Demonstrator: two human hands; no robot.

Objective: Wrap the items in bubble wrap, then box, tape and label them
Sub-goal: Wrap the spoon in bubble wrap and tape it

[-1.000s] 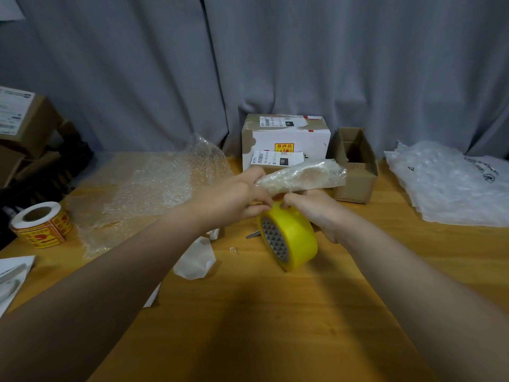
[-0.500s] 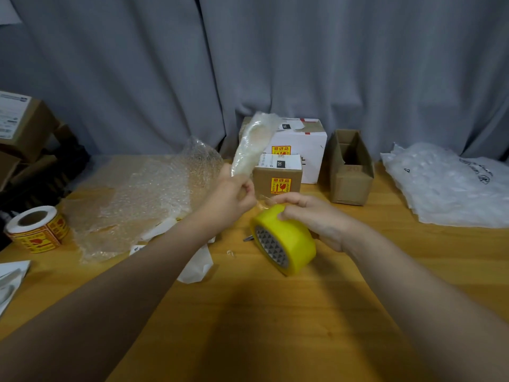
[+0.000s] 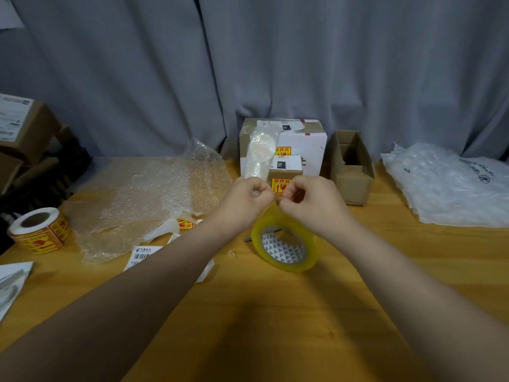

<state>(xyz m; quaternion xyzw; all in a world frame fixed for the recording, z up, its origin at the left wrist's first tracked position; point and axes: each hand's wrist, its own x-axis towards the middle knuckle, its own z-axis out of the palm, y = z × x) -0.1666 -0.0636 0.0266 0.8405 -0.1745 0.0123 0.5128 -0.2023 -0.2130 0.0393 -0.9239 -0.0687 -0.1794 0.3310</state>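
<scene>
Bubble-wrapped item (image 3: 260, 155) upright (tape roll (image 3: 283, 248) below)

We see the tape roll (image 3: 285, 248) standing on edge on the bench (image 3: 275, 326), just below our left hand (image 3: 248, 198) and right hand (image 3: 311, 199). The wrapped item (image 3: 260, 155) rises from the left hand, before the big box (image 3: 305, 139). The small box (image 3: 287, 172) sits in front of the big box, and the open box (image 3: 352, 172) stands right of both. The bubble wrap sheet (image 3: 154, 199) lies left, the label roll (image 3: 38, 230) farther left, the bags (image 3: 446, 186) far right.

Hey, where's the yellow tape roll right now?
The yellow tape roll sits tilted on the table near the centre of the head view, just below the right hand, with the bubble wrap sheet to its left.
</scene>
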